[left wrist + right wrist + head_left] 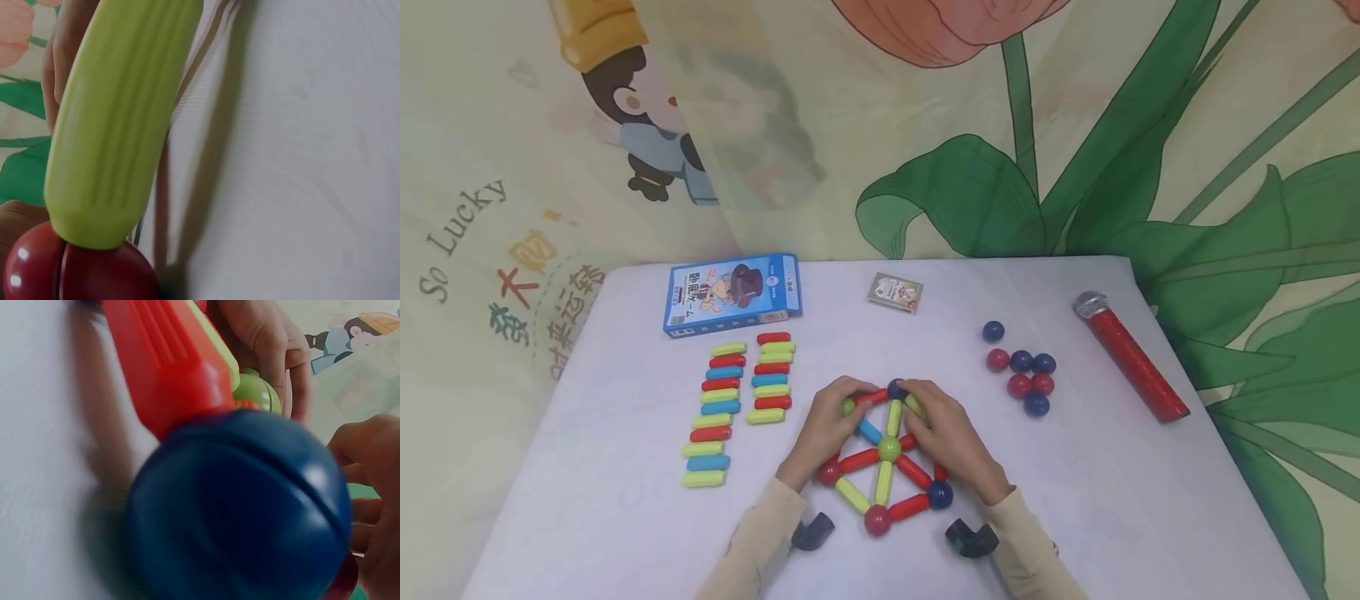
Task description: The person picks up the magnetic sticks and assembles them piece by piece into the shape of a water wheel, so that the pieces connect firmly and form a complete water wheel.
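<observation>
A wheel-shaped frame of magnetic sticks and balls lies on the table, with a green ball point(890, 449) at its hub. At its upper left, my left hand point(829, 423) pinches a red magnetic stick point(872, 397) beside another green ball point(848, 407). My right hand point(951, 433) grips a light green magnetic stick point(916, 406), its fingertips against a dark blue ball point(897, 388). Partly hidden under that hand is the frame's right side. A red ball point(81, 269) and green stick point(122, 119) fill the left wrist view; a blue ball point(240, 506) looms in the right.
Two columns of loose sticks point(711, 433) lie at left, below a blue box point(733, 293). Several loose balls point(1021, 361) sit at right, near a red tube point(1135, 360). A small card box point(895, 292) is at the back. Black curved pieces point(972, 539) show by both wrists.
</observation>
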Tool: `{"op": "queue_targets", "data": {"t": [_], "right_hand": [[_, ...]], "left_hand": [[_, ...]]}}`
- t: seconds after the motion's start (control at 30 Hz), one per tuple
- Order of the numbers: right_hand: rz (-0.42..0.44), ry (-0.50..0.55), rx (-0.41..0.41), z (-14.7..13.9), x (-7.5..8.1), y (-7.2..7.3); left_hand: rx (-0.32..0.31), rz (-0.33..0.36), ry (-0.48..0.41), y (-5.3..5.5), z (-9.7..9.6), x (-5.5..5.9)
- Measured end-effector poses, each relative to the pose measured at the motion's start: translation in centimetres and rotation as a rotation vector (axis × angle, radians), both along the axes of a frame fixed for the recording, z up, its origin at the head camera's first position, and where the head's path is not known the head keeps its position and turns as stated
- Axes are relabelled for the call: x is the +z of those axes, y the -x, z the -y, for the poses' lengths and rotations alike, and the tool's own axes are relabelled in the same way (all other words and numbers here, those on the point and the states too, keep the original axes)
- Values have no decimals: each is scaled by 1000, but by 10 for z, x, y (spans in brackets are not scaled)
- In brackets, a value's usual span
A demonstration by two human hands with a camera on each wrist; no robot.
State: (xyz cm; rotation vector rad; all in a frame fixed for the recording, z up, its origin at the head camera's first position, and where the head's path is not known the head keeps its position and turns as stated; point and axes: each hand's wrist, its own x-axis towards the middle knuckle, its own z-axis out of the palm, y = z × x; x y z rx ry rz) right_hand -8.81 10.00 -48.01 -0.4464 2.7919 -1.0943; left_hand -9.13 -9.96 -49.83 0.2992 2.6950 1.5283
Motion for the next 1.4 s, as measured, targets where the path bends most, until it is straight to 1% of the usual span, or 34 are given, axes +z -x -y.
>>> {"op": "queue_targets", "data": {"t": [0.13,0.2,0.4,0.5,0.7,0.8,1.0,1.17,1.27,1.4], "right_hand": [[-34,52,-11,-1,-1,1],[-45,85,-15,-1,-1,1],[-41,167,-32,-2,-5,5],[-21,164,-31,-1,-7,7],[11,163,-43,0,-6,10],[23,170,-51,0,-6,10],[18,184,-42,-2,-9,15],[27,192,-41,-2,-9,20],[42,192,-43,-2,-9,21],[60,190,-44,-2,-8,21]], "left_hand": [[-10,-7,3,1,-1,2],[-9,1,9,1,-2,1],[-15,17,10,2,-2,1],[-3,16,25,2,-3,2],[20,-6,59,1,-5,1],[22,-5,54,1,-5,0],[7,-8,15,0,-3,0],[1,-7,1,0,-3,-1],[-3,-10,8,1,-3,-1],[-10,-21,55,0,0,0]]}}
